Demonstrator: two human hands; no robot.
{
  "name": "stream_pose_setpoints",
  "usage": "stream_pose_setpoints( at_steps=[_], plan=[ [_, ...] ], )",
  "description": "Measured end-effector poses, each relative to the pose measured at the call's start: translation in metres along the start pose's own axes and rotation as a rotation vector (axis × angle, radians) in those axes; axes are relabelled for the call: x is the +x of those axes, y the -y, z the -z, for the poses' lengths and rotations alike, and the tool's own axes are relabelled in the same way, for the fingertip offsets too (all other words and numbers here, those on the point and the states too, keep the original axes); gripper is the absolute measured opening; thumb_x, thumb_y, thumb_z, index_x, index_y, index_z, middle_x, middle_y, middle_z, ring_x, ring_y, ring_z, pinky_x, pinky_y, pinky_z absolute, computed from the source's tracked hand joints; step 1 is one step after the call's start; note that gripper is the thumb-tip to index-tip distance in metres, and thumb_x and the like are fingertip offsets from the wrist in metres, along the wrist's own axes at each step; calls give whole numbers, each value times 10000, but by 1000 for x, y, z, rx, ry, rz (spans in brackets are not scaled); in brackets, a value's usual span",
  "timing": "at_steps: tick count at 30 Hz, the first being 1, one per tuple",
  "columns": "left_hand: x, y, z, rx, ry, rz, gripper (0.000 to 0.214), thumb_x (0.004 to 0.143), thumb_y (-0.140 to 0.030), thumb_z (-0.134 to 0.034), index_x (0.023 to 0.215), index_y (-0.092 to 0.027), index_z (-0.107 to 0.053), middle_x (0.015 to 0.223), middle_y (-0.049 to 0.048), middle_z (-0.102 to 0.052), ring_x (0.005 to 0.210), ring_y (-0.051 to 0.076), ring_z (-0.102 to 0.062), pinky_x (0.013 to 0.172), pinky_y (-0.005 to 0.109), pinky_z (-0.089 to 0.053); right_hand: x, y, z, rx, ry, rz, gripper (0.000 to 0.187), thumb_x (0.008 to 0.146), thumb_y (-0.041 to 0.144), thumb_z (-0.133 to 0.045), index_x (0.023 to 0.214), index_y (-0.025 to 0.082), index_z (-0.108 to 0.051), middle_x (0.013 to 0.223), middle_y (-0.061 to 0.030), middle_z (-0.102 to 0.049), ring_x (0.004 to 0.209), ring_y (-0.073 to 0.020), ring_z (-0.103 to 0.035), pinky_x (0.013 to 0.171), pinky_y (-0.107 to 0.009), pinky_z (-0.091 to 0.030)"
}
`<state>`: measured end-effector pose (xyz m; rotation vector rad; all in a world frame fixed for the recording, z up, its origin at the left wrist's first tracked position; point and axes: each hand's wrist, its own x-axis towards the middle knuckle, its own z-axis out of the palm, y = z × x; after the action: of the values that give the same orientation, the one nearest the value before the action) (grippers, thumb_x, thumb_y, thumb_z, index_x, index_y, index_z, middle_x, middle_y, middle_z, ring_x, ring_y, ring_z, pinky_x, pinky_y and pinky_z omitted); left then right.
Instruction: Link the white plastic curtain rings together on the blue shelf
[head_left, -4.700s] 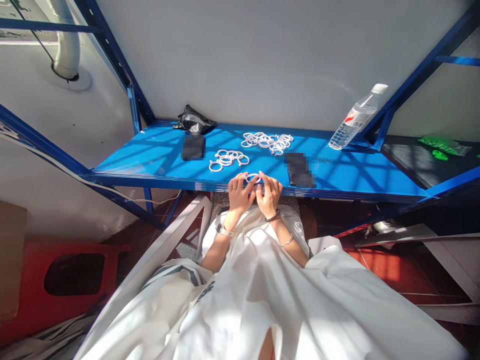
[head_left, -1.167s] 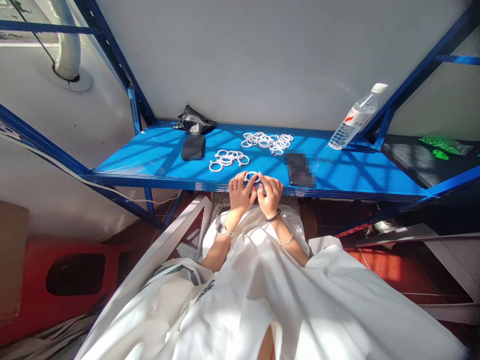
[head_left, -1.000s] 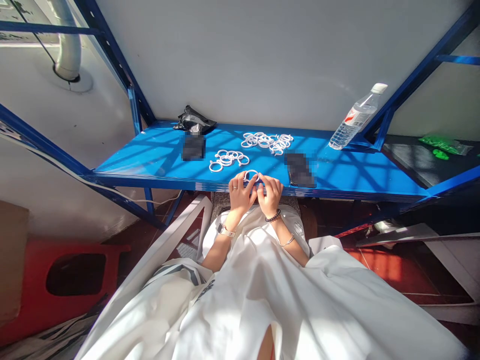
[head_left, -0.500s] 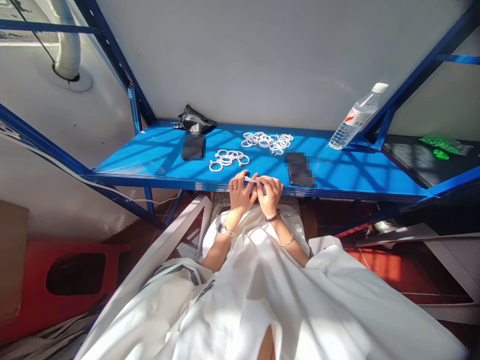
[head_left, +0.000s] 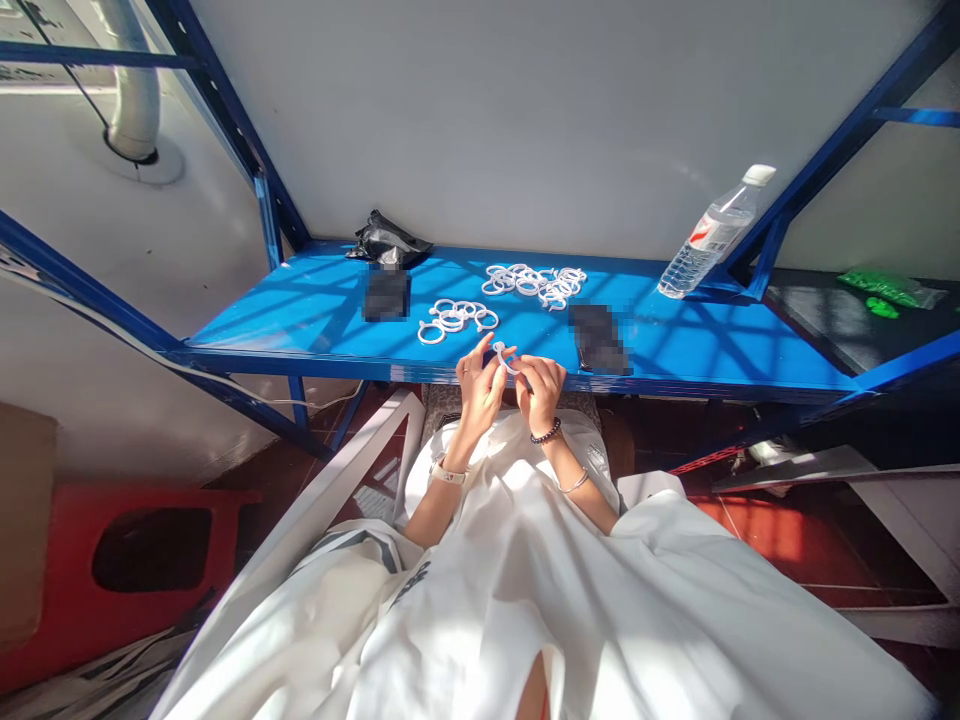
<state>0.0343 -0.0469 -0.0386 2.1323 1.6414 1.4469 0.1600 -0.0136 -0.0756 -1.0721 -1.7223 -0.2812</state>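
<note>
Just in front of the table's near edge, a white plastic ring (head_left: 502, 357), like a shower curtain ring, is pinched between both hands. My left hand (head_left: 481, 395) grips one side of it with the thumb and fingers, its index finger raised. Bent fingers of my right hand (head_left: 540, 387) close on the other side, partly hiding the ring. Beyond the hands, a small group of similar white rings (head_left: 452, 320) lies on the blue table (head_left: 300, 315). Farther back and to the right is a larger heap of white rings (head_left: 530, 281).
A dark phone-like object (head_left: 600, 338), partly pixelated, lies right of the hands. Farther right stands a water bottle (head_left: 706, 242). A black plastic bag (head_left: 388, 240) and a pixelated dark item (head_left: 386, 293) sit at the left. Blue metal posts (head_left: 240, 120) frame the table.
The ring, earlier seen edge-on between the fingers, has turned so its curve shows. My left hand has rotated, and its wrist has turned the watch face out of sight.
</note>
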Motion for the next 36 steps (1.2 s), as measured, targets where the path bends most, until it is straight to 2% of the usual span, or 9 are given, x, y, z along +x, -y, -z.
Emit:
stream_pose_setpoints(
  at_steps=[5,11,16,20,22,27,32,36],
  plan=[
    [11,-8,-2,-161,-2,62,473,1045,-439,-301,1129,-223,-713,1228,78,-692,1199,198,-600,1054,380,-379,3,3,2,14,-48,36,209,989,256,-488,1018,252,-695,1005,-49,-742,953,-198,-642,855,-357,-414],
    [24,-16,-9,-347,41,15,364,1014,-253,-343,1055,-182,-698,1096,74,-742,912,172,-693,873,311,-503,6,8,4,79,-153,-48,217,988,325,-450,1097,212,-601,1015,-93,-711,944,-223,-652,825,-379,-474],
    [30,-17,-12,-281,33,4,313,995,-236,-388,1049,-168,-688,972,60,-758,794,168,-686,777,281,-495,7,11,7,152,-144,-117,305,1005,385,-409,1208,194,-532,1040,-108,-707,954,-220,-664,840,-377,-498],
    [30,-19,-12,-200,48,-65,322,1015,-270,-386,1133,-166,-666,1024,70,-751,830,190,-675,800,309,-469,9,13,9,182,-86,-150,438,1014,371,-379,1406,183,-429,1018,-94,-720,974,-222,-671,898,-386,-481],
    [29,-19,-13,-164,54,-67,333,1023,-282,-374,1165,-171,-654,1036,74,-749,847,197,-673,815,321,-461,10,13,11,184,-75,-153,451,1019,359,-361,1435,196,-427,1024,-89,-721,952,-216,-669,893,-381,-475],
    [26,-16,-16,-132,63,-82,386,1046,-314,-309,1206,-174,-631,1100,101,-733,879,199,-673,841,336,-446,13,16,14,166,-55,-151,402,1026,361,-338,1340,232,-554,1068,-86,-715,911,-206,-643,847,-367,-461],
    [21,-12,-20,-69,46,-117,366,1042,-296,-300,1063,-173,-644,990,79,-731,860,206,-647,856,358,-419,16,19,18,202,-54,-173,354,1020,362,-369,1228,231,-623,985,-68,-697,896,-199,-619,861,-370,-455],
    [18,-9,-24,-3,34,-151,340,1030,-278,-312,1049,-183,-638,1045,72,-719,915,213,-625,882,371,-401,18,20,20,245,-105,-156,259,994,345,-456,1130,224,-639,1007,-72,-653,952,-202,-604,883,-378,-473]
  ],
)
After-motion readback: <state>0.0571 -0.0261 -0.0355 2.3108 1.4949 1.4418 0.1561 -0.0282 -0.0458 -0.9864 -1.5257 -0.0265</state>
